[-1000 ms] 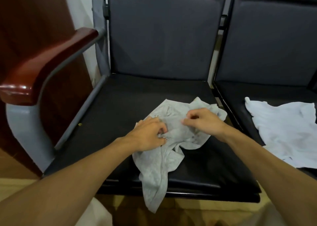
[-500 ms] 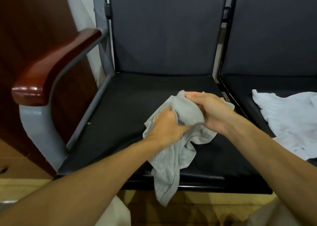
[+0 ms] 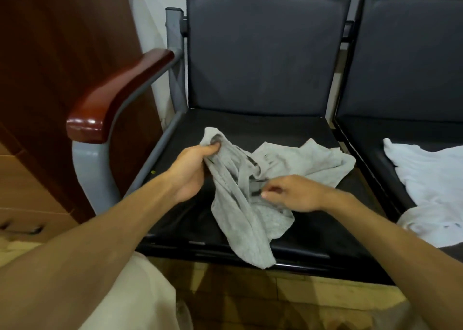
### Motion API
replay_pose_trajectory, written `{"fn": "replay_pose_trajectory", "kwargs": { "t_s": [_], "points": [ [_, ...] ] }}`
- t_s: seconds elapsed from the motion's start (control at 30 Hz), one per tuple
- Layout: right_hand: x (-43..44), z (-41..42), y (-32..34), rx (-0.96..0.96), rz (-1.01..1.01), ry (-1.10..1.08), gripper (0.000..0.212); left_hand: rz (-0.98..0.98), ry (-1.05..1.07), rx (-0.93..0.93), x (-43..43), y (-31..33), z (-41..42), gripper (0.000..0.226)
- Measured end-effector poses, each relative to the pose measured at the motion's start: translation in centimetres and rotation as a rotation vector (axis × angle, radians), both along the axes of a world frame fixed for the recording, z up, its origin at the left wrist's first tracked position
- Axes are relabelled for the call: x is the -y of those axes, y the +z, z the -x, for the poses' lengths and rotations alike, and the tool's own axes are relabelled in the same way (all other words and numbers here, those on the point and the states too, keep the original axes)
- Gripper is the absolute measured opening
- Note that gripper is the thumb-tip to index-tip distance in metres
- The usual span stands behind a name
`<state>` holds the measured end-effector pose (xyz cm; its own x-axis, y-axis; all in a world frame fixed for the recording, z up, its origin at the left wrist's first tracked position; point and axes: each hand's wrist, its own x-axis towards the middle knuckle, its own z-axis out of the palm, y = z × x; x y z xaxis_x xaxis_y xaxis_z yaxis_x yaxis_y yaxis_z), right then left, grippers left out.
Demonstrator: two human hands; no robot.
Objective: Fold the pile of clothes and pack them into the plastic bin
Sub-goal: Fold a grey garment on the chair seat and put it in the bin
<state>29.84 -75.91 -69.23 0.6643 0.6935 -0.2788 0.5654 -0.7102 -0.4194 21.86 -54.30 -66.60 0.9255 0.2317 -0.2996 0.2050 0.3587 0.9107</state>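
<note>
Garment in hand: the grey garment (image 3: 240, 204) lies crumpled on the left chair seat (image 3: 263, 126), with one end hanging over the seat's front edge.
Left grip: the left hand (image 3: 193, 169) is closed round a bunched end of the garment, lifted a little off the cushion.
Right grip: the right hand (image 3: 298, 194) pinches a fold near the garment's middle, low against the seat.
Done so far: no folded piece is in view, and this one looks only partly untangled, with no crease laid yet.
Left to do: probably flatten and fold it, do the same with the white garment (image 3: 431, 179), then pack both. The plastic bin is out of view.
Around: the white garment lies spread on the neighbouring seat, well apart from both hands. A wooden armrest (image 3: 117, 96) stands to the left.
In the way: the cushion looks tight for spreading cloth, and the hanging end could slide to the floor.
</note>
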Motion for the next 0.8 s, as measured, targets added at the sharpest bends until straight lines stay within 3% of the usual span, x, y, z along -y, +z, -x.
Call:
{"fn": "replay_pose_trajectory", "kwargs": {
  "t_s": [0.1, 0.23, 0.37, 0.43, 0.53, 0.6, 0.7, 0.8],
  "points": [
    [0.4, 0.7, -1.5, 0.055, 0.056, 0.104, 0.045, 0.081, 0.078, 0.028, -0.8, 0.9, 1.0, 0.03],
    [1.5, 0.7, -1.5, 0.102, -0.031, 0.072, 0.025, 0.141, 0.174, 0.079, -1.2, 1.7, 2.1, 0.034],
    [3.8, -0.1, -1.3, 0.259, 0.142, -0.042, 0.024, 0.168, 0.227, 0.079, -1.1, 2.1, 3.1, 0.031],
    [5.2, -0.7, -1.2, 0.312, 0.254, -0.162, 0.03, 0.136, 0.236, 0.045, -0.9, 2.0, 3.3, 0.03],
    [7.0, -1.2, -0.6, 0.429, 0.34, -0.285, 0.016, 0.021, 0.202, -0.062, -0.8, 1.2, 3.4, 0.032],
    [7.5, -1.2, -0.5, 0.46, 0.365, -0.314, 0.025, -0.083, 0.159, -0.153, -0.8, 0.6, 3.5, 0.032],
    [6.5, -0.4, -0.6, 0.506, 0.231, -0.244, 0.026, -0.248, 0.089, -0.276, -0.8, -0.3, 3.3, 0.037],
    [4.4, 1.1, 0.2, 0.341, -0.103, -0.113, 0.024, -0.494, 0.143, -0.364, -1.0, -1.0, 2.6, 0.068]
  ]
}}
